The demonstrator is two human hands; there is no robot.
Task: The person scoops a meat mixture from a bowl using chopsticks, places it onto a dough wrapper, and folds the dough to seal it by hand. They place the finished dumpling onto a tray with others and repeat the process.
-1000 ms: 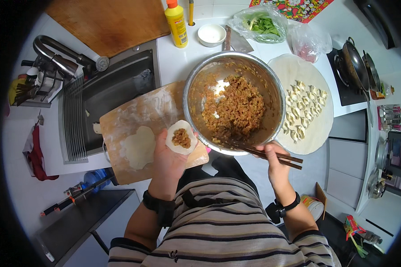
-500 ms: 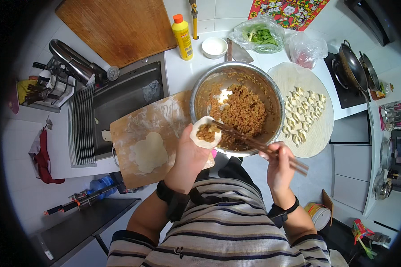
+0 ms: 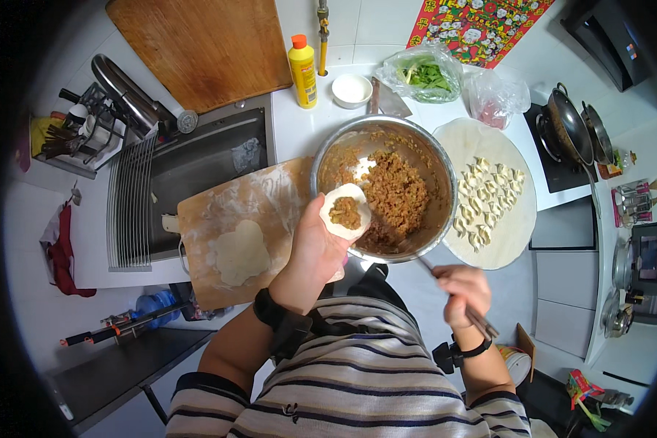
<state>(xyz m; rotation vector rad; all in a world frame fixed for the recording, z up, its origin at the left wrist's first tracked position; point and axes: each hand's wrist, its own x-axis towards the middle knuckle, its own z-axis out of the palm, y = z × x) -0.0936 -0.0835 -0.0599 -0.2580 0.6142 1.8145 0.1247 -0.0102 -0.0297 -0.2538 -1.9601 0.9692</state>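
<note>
My left hand (image 3: pixel 315 244) cups a round dumpling wrapper (image 3: pixel 335 228) at the near left rim of a steel bowl (image 3: pixel 449 157). A mound of brown filling (image 3: pixel 344 212) sits in the middle of the wrapper. Most of the bowl's minced filling (image 3: pixel 396 191) is heaped on its right side. To the right of the bowl's near edge, my right hand (image 3: pixel 466 293) is closed round a pair of chopsticks (image 3: pixel 482 323). They are smeared by motion, their front part pointing toward the rim. Several folded dumplings (image 3: pixel 487 196) stand on a pale round tray (image 3: pixel 517 232) at the right.
A floured board (image 3: pixel 197 217) with a flat dough sheet (image 3: pixel 242 252) lies on the left, overlapping the sink (image 3: pixel 204 157). Behind the bowl are a yellow bottle (image 3: pixel 303 73), a white bowl (image 3: pixel 352 91), a cleaver (image 3: pixel 392 102) and bagged greens (image 3: pixel 427 75). Pans (image 3: pixel 568 124) stand far right.
The chopsticks have left the wrapper; my right hand has drawn them down and to the right. My left hand still holds the wrapper, now tilted more openly upward. The whole view has shifted slightly.
</note>
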